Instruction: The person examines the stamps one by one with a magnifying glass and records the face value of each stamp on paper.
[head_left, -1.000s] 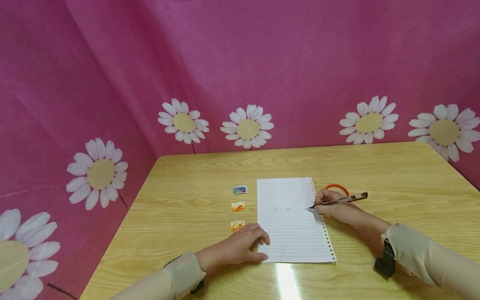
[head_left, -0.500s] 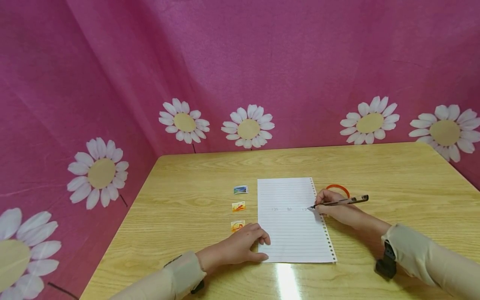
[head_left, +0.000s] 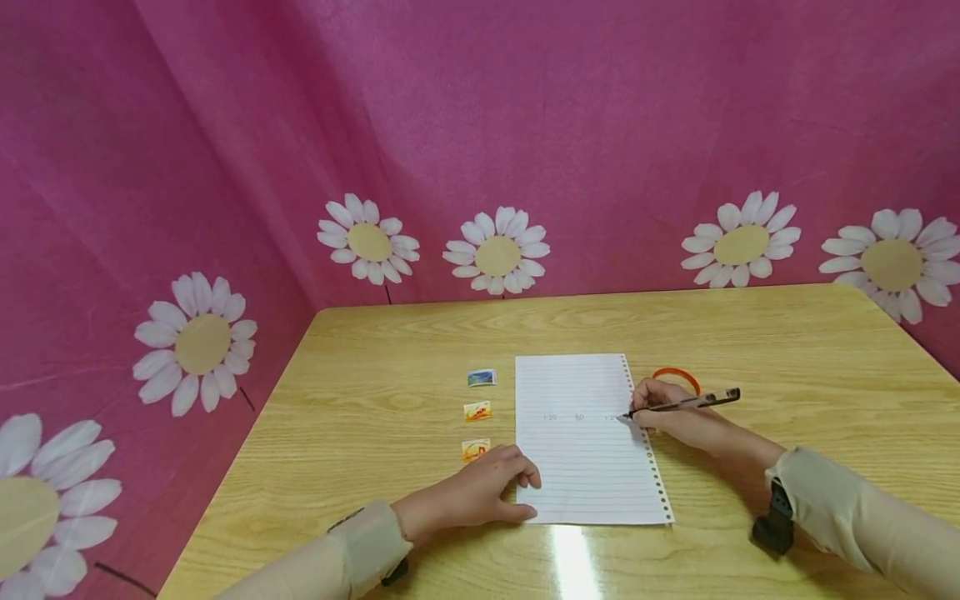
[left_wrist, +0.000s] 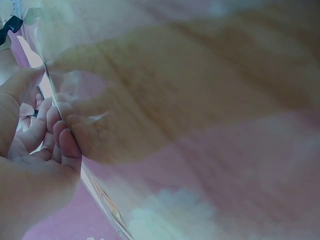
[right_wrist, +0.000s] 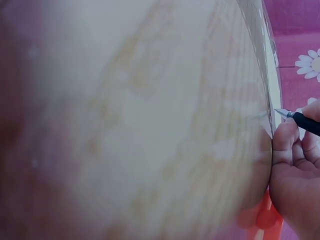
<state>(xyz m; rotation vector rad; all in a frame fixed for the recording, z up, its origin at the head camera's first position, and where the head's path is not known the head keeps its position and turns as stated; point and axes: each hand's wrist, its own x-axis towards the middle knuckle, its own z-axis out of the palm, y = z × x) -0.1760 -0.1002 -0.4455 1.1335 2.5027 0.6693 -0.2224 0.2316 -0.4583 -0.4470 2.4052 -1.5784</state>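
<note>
A sheet of lined paper [head_left: 577, 475] with punched holes down its right edge lies on the table. Handwritten numbers run in a row across it. My right hand [head_left: 678, 417] pinches a black-tipped pen [head_left: 686, 402], its point on the paper at the last number; the pen's metal tip [right_wrist: 281, 112] also shows in the right wrist view. My left hand [head_left: 480, 490] rests on the paper's lower left edge, thumb stretched out and fingers loosely bent. In the left wrist view, the left hand [left_wrist: 42, 145] lies against the tabletop, side on.
Three small stamp-like pictures stand in a column left of the paper: a blue-green one [head_left: 482, 378], a yellow-red one [head_left: 477, 412] and another [head_left: 475, 450] partly behind my left hand. An orange-red ring [head_left: 677, 372] lies beyond my right hand. Pink flowered cloth [head_left: 600, 150] backs the wooden table [head_left: 375, 400].
The pen has shifted very slightly to the right, its point staying by the last number. My left hand, the paper and the small pictures hold their places.
</note>
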